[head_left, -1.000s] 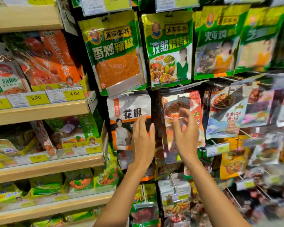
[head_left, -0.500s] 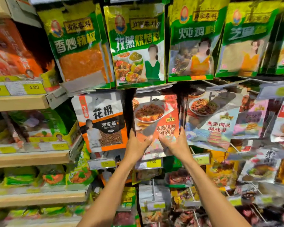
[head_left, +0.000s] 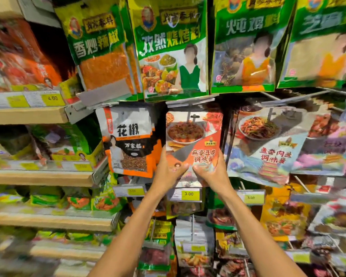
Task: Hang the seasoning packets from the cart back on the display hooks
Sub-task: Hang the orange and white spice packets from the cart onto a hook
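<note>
Centre frame: our left hand [head_left: 169, 168] and right hand [head_left: 210, 170] grip the packet [head_left: 194, 136] low, hook [head_left: 194, 116] seemingly threaded; next, gentle release

The left hand [head_left: 168, 172] and right hand [head_left: 214, 172] pinch the mapo tofu seasoning packet [head_left: 194, 140] at its bottom, display hook [head_left: 188, 116] above the fingers [head_left: 181, 167], yellow 3.00 price tag [head_left: 190, 194] just below them.
</note>
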`<state>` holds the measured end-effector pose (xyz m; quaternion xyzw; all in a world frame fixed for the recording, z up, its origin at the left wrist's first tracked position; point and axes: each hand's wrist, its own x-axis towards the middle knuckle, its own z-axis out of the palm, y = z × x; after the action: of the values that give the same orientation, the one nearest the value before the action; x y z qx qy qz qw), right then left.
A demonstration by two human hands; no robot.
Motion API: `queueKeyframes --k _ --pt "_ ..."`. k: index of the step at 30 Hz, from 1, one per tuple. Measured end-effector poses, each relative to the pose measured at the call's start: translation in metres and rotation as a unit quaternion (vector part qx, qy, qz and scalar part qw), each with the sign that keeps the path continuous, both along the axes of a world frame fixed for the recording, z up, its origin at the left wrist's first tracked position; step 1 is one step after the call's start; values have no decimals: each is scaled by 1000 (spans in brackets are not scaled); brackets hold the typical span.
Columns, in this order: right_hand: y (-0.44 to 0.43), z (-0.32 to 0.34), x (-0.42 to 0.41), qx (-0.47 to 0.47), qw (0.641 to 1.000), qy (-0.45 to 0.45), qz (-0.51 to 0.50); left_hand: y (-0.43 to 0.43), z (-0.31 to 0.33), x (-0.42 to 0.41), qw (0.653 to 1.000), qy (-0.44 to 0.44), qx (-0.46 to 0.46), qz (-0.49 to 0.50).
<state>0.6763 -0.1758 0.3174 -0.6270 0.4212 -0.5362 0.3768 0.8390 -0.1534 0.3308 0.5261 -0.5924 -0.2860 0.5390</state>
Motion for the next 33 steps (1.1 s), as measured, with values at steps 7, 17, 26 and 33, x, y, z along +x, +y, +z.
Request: queueKeyframes --k 7,17,26,33 --pt "-14 9 9 -16 999 23 -20 -14 6 -7 1000 -2 -11 9" --pt "-19 1 10 -17 999 12 -50 -16 7 -12 1000 -11 7 11" --pt "-8 -6 12 -21 998 -10 -57 -7 1 -12 999 19 25 16" --pt "-7 -4 11 -30 998 -13 -61 -6 6 -17 999 -22 14 33"
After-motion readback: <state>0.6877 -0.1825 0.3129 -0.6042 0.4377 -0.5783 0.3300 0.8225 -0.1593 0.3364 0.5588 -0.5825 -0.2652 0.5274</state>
